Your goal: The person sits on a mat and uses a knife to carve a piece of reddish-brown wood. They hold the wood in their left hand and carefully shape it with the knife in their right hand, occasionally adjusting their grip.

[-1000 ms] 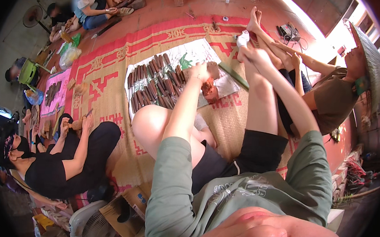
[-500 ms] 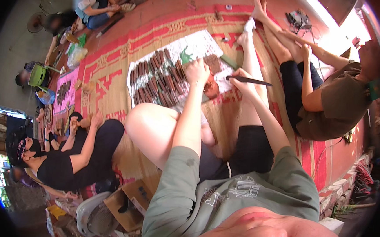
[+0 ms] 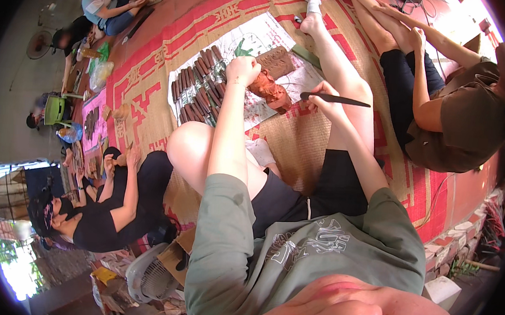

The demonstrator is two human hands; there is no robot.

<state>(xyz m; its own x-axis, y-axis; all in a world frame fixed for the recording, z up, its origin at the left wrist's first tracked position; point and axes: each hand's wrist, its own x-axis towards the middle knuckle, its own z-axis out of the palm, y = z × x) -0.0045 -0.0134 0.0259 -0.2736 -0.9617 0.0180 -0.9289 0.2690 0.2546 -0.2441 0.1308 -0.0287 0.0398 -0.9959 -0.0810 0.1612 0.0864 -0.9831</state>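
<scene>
My left hand (image 3: 244,70) is closed, knuckles up, against the upper left end of a reddish-brown carved block (image 3: 270,92). Its fingertips are hidden, so what they grip cannot be made out. In my right hand (image 3: 326,106) is a long, slim, dark tool (image 3: 347,100), held crosswise with its tapering end to the right, apart from the block. Left of the block, several dark-handled tools (image 3: 194,88) lie in rows on a white printed sheet (image 3: 251,31). A flat brown carved panel (image 3: 276,62) and a green crumpled piece (image 3: 243,50) lie just beyond my left hand.
The sheet lies on a red and tan woven mat (image 3: 147,71). Beside my outstretched leg is a green bar (image 3: 306,56). One person (image 3: 460,122) sits close on the right, another (image 3: 108,217) on the left. A white fan (image 3: 147,276) and cardboard box (image 3: 174,257) stand lower left.
The whole view has shifted, so the sheet and tools appear higher up. More of the carved block shows beside my left hand. My right hand still holds the dark tool.
</scene>
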